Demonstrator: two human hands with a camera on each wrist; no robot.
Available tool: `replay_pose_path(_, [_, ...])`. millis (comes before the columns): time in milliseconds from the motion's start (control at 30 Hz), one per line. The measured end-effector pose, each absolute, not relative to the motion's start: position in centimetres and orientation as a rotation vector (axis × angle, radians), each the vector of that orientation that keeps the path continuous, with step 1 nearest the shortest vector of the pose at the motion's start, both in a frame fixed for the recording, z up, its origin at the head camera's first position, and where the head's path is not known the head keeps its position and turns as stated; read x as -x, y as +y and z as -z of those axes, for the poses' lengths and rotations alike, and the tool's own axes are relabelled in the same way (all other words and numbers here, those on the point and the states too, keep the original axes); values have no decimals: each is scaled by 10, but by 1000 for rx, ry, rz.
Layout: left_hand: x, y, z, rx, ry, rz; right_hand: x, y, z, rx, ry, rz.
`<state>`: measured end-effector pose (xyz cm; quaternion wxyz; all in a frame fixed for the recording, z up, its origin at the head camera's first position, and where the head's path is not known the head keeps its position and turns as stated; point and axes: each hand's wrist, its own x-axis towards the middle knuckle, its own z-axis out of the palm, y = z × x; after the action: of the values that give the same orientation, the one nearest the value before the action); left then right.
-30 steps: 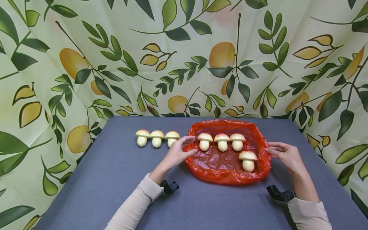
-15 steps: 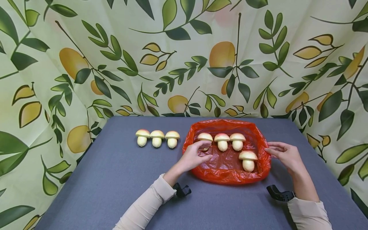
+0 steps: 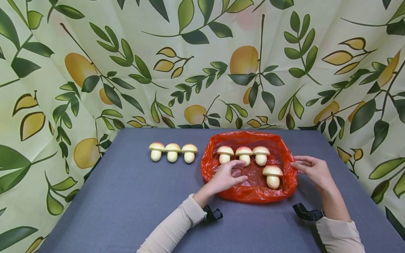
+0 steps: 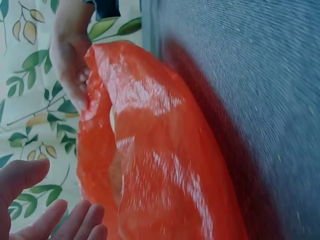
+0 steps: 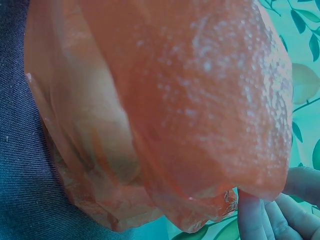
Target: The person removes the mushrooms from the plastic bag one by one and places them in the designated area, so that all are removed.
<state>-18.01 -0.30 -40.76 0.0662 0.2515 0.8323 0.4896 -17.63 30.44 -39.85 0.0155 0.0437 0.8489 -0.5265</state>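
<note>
A red plastic bag with its rim spread wide lies on the table. Inside it, three toy mushrooms stand in a row at the back, among them a left one and a right one. One more mushroom lies at the front right. My left hand is over the bag's left front part, fingers apart and holding nothing, partly covering the middle mushroom. With thumb and fingers my right hand pinches the bag's right rim, seen also in the right wrist view, where the bag fills most of the picture.
Three more mushrooms stand side by side left of the bag: a left one, a middle one and a right one. The grey table ends at a leaf-patterned cloth behind and at the sides.
My left hand has moved right, from the bag's left rim to over its inside. My right hand stays at the right rim, and the mushrooms have not moved.
</note>
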Motion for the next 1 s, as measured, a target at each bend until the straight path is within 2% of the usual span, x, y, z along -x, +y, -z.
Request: replay_pose_path(1000, [187, 55, 418, -754, 2619, -1316, 176, 301, 399, -134, 2634, 1626])
